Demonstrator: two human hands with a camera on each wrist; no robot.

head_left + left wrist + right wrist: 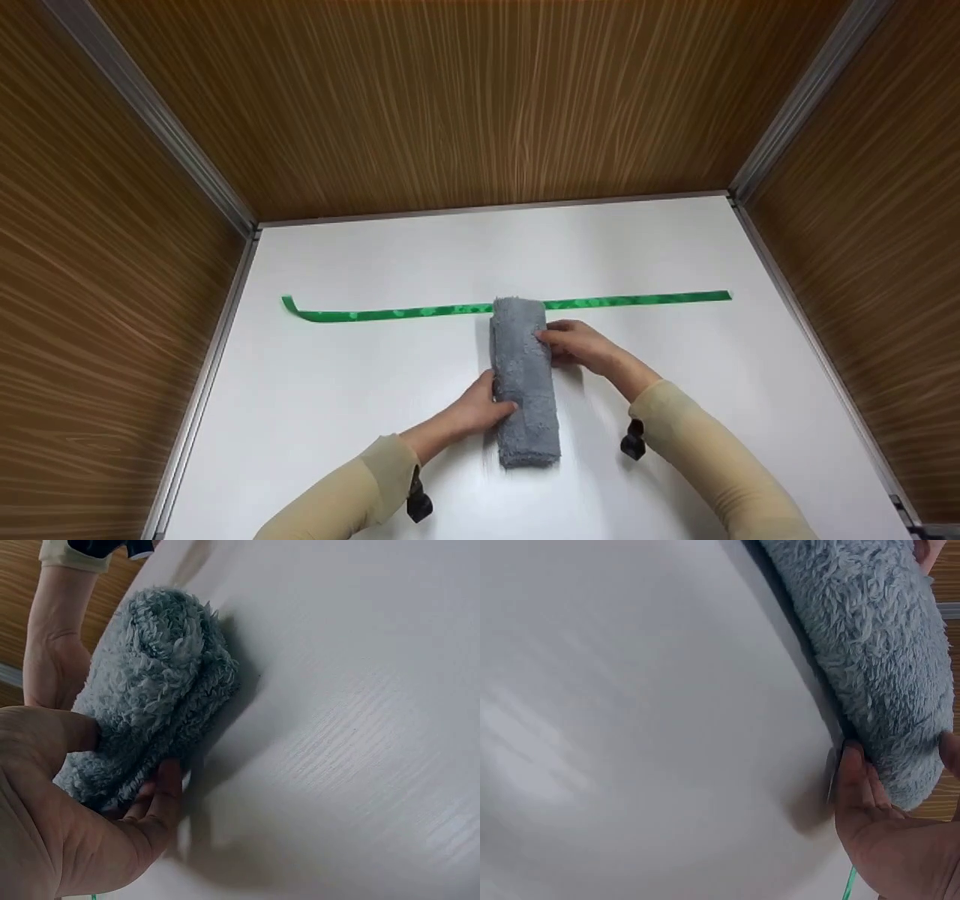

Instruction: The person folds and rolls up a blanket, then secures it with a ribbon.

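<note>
A grey fluffy towel (pixel 523 379) lies rolled into a long bundle on the white table (pixel 360 375), its far end over a green ribbon (pixel 390 312). My left hand (pixel 480 407) grips the roll's near left side, thumb on top and fingers tucked under it; the left wrist view shows the roll's spiral end (pixel 161 645). My right hand (pixel 574 345) holds the far right side of the towel (pixel 877 652), fingers curled against it and thumb over the top.
Brown wood-grain walls (pixel 480 97) close in the table at the back, left and right, with metal edge strips (pixel 814 75). The ribbon runs across the table from left to right. Beige sleeves cover both forearms.
</note>
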